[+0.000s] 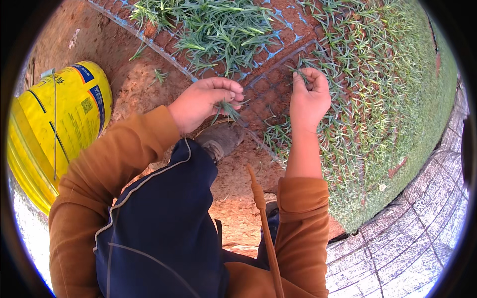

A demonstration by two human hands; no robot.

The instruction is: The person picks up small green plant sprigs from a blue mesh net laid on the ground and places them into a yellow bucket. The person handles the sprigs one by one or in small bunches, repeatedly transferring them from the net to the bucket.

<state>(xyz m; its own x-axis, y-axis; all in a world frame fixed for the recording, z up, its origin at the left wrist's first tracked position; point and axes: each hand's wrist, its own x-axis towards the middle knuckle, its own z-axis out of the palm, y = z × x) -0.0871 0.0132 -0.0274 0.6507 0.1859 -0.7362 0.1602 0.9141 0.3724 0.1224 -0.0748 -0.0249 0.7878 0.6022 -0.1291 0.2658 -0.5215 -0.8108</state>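
Observation:
Several green seedlings [228,110] are gripped in my left hand [208,100], their narrow leaves sticking out below the fingers. My right hand [310,97] pinches a small seedling [302,74] between thumb and fingertips, over the soil-filled cell tray [270,95]. Planted seedlings [277,134] stand in the tray's near cells, left of my right forearm. Beyond my hands, a heap of loose seedlings [227,35] lies on another soil-filled tray with blue cell edges [275,46]. The roots of the held seedlings cannot be made out.
A yellow plastic bucket [70,108] with printed writing and a wire handle lies at the left on reddish soil [126,74]. Dense rows of planted seedlings [376,93] fill the right side. A woven ground cover [402,231] borders them. My shoe [223,138] rests beside the tray edge.

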